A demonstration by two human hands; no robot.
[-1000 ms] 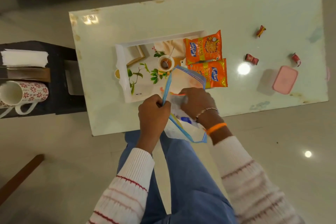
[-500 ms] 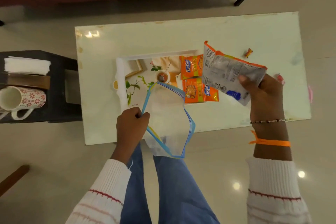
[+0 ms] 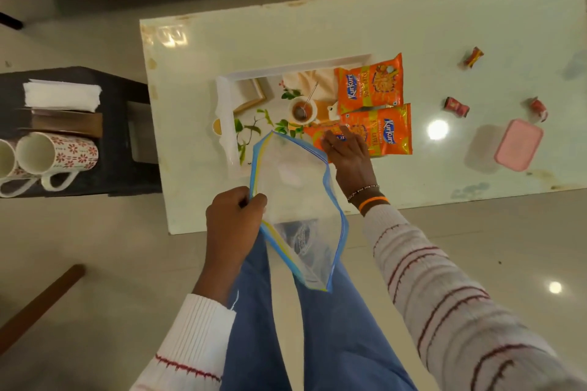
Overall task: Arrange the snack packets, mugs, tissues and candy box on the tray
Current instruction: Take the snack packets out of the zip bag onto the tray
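Right hand on third packet, tray right edge.

Warm, fairly dim indoor light falls from overhead. A round glare spot burns on the glossy desk beside the pink box, and 1 more shows on the floor at lower right. The box casts a soft shadow leftward. Detail is soft throughout, straight edges bow toward the frame's borders, and the upper corners fall dark.

packets orange | box pink | mugs white, red flowers | bag clear, blue-edged
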